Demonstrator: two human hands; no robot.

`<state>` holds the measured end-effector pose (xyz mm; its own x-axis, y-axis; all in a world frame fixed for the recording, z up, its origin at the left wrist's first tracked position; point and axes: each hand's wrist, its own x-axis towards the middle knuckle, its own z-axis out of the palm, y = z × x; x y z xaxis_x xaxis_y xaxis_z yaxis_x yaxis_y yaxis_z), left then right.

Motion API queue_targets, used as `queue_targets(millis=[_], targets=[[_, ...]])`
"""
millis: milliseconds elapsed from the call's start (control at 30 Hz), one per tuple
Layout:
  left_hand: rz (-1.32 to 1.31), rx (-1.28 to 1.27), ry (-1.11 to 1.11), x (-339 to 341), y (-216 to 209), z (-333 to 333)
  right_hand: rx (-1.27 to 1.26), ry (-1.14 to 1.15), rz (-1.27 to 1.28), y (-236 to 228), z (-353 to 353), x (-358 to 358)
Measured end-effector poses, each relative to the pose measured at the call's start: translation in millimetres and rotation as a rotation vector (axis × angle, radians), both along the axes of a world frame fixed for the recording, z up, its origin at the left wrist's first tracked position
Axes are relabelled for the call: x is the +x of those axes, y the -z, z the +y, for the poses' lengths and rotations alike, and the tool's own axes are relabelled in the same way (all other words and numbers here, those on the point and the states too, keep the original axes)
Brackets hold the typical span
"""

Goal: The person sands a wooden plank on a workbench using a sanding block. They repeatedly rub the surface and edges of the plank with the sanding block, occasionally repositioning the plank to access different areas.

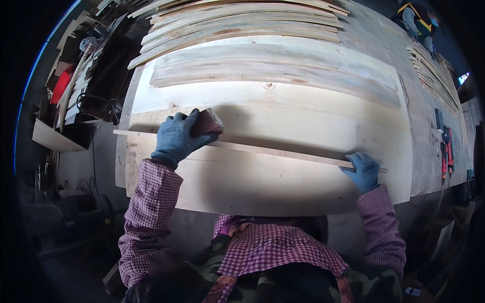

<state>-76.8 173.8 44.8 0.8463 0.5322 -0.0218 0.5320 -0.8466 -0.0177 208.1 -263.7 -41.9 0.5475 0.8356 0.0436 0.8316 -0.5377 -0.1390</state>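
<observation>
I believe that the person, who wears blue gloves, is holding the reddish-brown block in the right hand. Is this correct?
Not quite: the head view shows the reddish-brown block in the left hand. The right hand is at the thin wooden strip, near its right end. The blue gloves are as you say.

Place: woodworking workshop, by the look of it
Table (371,43): broad, overlaid with a large pale wooden sheet (303,113)
Far side: stacked with long planks (242,24)
Right side: laid with thin wooden strips (428,76) and red-handled tools (444,160)
Left side: crowded with loose boards (54,137)
Far right corner: another person (419,22) nearby
</observation>
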Motion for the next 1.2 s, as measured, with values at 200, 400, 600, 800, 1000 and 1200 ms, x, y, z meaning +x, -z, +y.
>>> queue_targets(millis=[200,400,600,800,1000,1200], targets=[[0.380,-0.235,0.143,60,-7,-42,-0.096,0.020,-0.120,-1,3,-23],[0.456,-0.449,0.344,160,3,-175,-0.148,0.023,-0.088,-6,32,-47],[0.341,-0.166,0.062,49,-9,-36,-0.114,-0.051,-0.007,-26,43,-28],[0.365,-0.129,-0.337,-77,-21,55,-0.077,-0.094,-0.063,-5,-6,19],[0.288,-0.389,0.216,80,-4,-90,-0.196,-0.047,-0.062,-1,20,13],[0.318,-0.633,0.389,180,4,-177,-0.143,-0.003,-0.021,1,24,15]])
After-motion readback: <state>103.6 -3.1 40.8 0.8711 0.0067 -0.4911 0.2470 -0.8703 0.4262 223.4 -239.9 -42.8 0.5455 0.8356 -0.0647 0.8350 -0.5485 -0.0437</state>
